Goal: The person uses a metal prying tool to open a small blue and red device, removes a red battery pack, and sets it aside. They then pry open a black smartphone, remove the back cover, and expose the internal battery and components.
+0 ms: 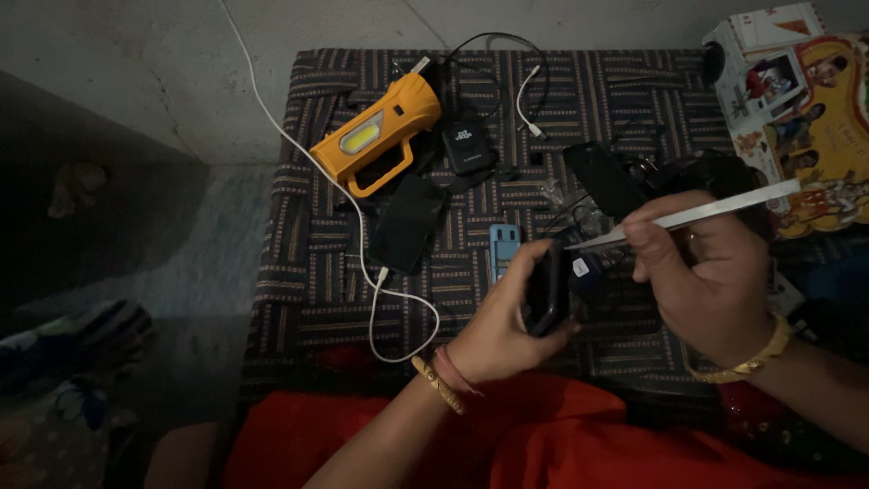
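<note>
Gripping a dark phone [546,292] in left hand [498,330] mid-frame | right hand [711,276] pinching white tweezers [688,217] | orange flashlight [376,134] upper left

An orange torch [376,136] lies on the striped cloth [308,263], beside a black adapter [467,145], a white cable [362,235] (looped), and a blue card [503,246].

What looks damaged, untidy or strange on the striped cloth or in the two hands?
The small dark phone in the left hand seems opened at its back, where the right hand points pale tweezers. A white cable and black cables sprawl loosely around the orange hand lamp.
</note>
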